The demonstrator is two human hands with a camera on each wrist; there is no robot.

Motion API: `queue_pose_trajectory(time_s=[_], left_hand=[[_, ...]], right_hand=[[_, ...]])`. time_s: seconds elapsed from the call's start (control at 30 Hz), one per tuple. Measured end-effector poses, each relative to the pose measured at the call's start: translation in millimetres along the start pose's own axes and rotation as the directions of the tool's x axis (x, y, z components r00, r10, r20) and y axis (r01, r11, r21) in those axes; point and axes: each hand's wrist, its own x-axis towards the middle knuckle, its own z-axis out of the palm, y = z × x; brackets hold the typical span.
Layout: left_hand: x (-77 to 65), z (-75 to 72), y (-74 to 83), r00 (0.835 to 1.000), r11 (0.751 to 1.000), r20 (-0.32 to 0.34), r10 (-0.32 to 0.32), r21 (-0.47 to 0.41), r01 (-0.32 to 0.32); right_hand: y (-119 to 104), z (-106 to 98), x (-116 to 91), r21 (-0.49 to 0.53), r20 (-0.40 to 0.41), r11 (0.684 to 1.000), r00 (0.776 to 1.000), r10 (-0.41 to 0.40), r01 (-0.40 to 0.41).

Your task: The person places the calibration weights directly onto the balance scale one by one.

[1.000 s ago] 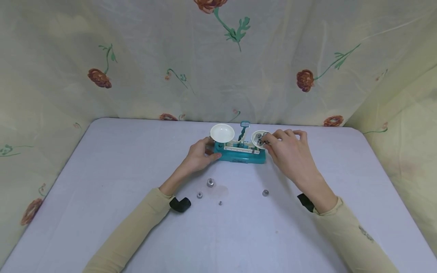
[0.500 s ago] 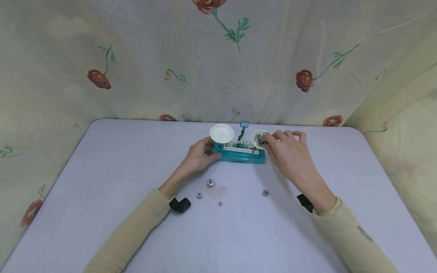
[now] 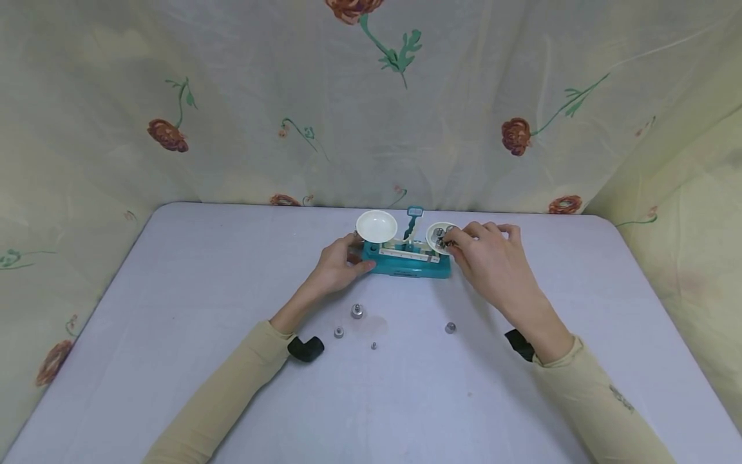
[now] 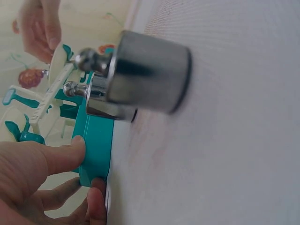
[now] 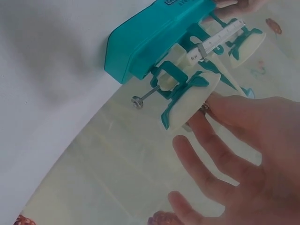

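Observation:
A teal balance scale [image 3: 408,267] with two white pans stands near the table's back edge. My left hand [image 3: 338,264] grips the left end of its base; in the left wrist view the thumb lies on the front face and the fingers reach behind and under it. The left pan [image 3: 377,226] holds nothing. Several metal weights [image 3: 438,232] sit in the right pan [image 3: 431,241]. Over that pan, my right hand [image 3: 493,261] pinches a small metal weight [image 5: 205,107] between thumb and index finger, the other fingers spread. The fingers hide most of this weight.
Several loose knobbed weights lie on the white table [image 3: 232,258] in front of the scale: a large one [image 3: 357,312], a medium one [image 3: 339,332], a tiny one [image 3: 373,346] and one further right [image 3: 450,328]. A flowered curtain [image 3: 452,148] hangs behind the table.

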Motion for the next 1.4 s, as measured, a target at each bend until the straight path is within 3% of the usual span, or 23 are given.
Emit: queue_pose_trajectory(time_s=[0.13,0.47,0.77,1.4], left_hand=[[0.3,0.4,-0.8,1.0,1.0,0.0,0.001,0.003,-0.001],[0.3,-0.2,-1.1,1.0,1.0,0.0,0.007,0.011,-0.007],[0.9,-0.2,-1.4,1.0,1.0,0.005,0.018,0.003,-0.018],[-0.7,-0.1,-1.1,1.0,1.0,-0.003,0.007,0.009,-0.007]], right_hand=[[2.1,-4.9,0.0,0.035,0.024,0.999,1.0,0.019,-0.02],[10.8,-4.2,0.1,0.196,-0.017,0.978,0.996,0.082,-0.077],[20.9,4.2,-3.6,0.352,0.132,0.921,0.983,0.128,-0.167],[38.6,35.8,-7.6,0.476,0.265,0.847,0.957,0.121,-0.238]])
